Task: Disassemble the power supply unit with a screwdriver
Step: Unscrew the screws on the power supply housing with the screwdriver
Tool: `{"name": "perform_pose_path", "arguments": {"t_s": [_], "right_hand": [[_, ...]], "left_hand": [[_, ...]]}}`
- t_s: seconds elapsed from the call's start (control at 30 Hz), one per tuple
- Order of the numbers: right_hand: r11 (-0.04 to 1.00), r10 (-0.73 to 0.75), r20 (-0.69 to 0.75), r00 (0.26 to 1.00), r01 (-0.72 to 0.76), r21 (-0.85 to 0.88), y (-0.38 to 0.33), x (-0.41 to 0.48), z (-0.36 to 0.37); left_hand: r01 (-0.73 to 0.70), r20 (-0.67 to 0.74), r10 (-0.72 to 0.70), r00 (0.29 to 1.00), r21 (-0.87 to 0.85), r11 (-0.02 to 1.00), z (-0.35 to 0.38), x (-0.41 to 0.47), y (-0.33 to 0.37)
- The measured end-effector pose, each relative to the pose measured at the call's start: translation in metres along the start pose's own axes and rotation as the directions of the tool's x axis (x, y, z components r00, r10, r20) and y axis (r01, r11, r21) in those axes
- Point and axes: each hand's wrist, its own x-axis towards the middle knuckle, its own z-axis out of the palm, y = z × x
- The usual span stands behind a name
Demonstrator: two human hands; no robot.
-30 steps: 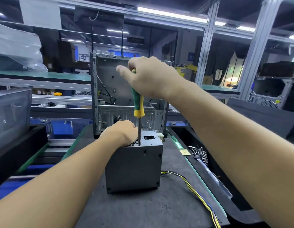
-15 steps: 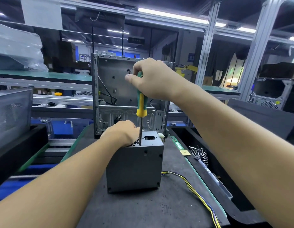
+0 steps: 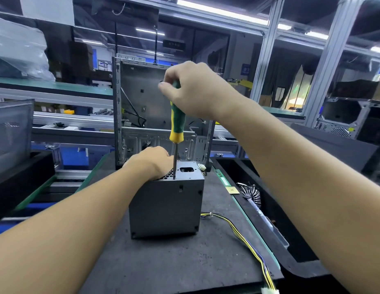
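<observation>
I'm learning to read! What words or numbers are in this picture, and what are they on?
No text here can be read for sure.
Dark hanging sign: faint marks, too blurred to read.
Blue poster: print too small to read.
Screwdriver: no words show on its handle.
Grey metal box: no label shows on the sides facing us.

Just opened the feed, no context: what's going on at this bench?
A person is working on a dark grey power supply unit standing on the black mat. The right hand grips a green-and-yellow screwdriver upright, its tip on the unit's top face beside the vent grille. The left hand rests on the top, steadying it. The casing looks closed; its yellow and black cables trail off to the right.
</observation>
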Motion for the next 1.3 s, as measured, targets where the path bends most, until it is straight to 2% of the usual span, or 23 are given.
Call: {"name": "perform_pose_path", "arguments": {"t_s": [0.13,0.2,0.27,0.33,0.4,0.5,0.67,0.8,0.87,0.97,1.07,1.13,1.3], "right_hand": [[0.985,0.061,0.114,0.992,-0.079,0.157,-0.002,0.0,-0.004],[0.982,0.077,0.12,0.99,-0.096,0.16,-0.003,0.0,-0.005],[0.989,0.081,0.1,0.992,-0.093,0.114,-0.003,-0.001,-0.004],[0.997,0.07,0.032,0.997,-0.071,0.042,0.0,-0.001,-0.001],[0.999,0.038,0.007,0.999,-0.038,0.036,0.003,0.001,0.0],[0.99,0.077,0.073,0.994,-0.085,0.116,0.005,0.003,0.0],[0.977,0.132,0.144,0.981,-0.153,0.146,0.005,0.003,-0.001],[0.985,0.136,0.052,0.989,-0.141,0.103,0.006,0.003,0.004],[0.995,0.085,0.002,0.996,-0.085,0.052,0.007,0.002,0.005],[0.996,0.042,0.032,0.999,-0.045,0.076,0.006,0.0,0.003],[0.98,0.086,0.102,0.991,-0.103,0.172,0.002,0.0,0.0],[0.976,0.105,0.145,0.984,-0.13,0.175,0.002,0.0,-0.001],[0.99,0.083,0.075,0.994,-0.09,0.104,0.0,0.001,0.003]], "left_hand": [[-0.001,-0.018,0.001,1.0,-0.012,1.0,0.0,0.001,-0.001],[-0.051,-0.06,0.047,0.997,-0.079,0.996,0.0,0.001,-0.001],[-0.137,-0.113,0.115,0.987,-0.218,0.966,-0.001,0.0,-0.004],[-0.192,-0.123,0.153,0.981,-0.435,0.88,-0.005,-0.005,-0.011],[-0.225,-0.101,0.202,0.974,-0.529,0.818,-0.009,-0.013,-0.018],[-0.293,-0.02,0.334,0.942,-0.534,0.793,-0.014,-0.026,-0.015],[-0.286,0.063,0.453,0.889,-0.696,0.658,-0.023,-0.039,-0.015],[-0.288,0.135,0.493,0.859,-0.67,0.684,-0.027,-0.04,-0.016],[-0.279,0.155,0.488,0.859,-0.658,0.7,-0.027,-0.039,-0.017],[-0.266,0.172,0.479,0.861,-0.65,0.712,-0.028,-0.038,-0.017],[-0.248,0.18,0.453,0.873,-0.635,0.731,-0.027,-0.036,-0.015],[-0.25,0.181,0.453,0.873,-0.631,0.734,-0.026,-0.033,-0.016],[-0.247,0.198,0.455,0.868,-0.624,0.742,-0.025,-0.029,-0.019]]}}
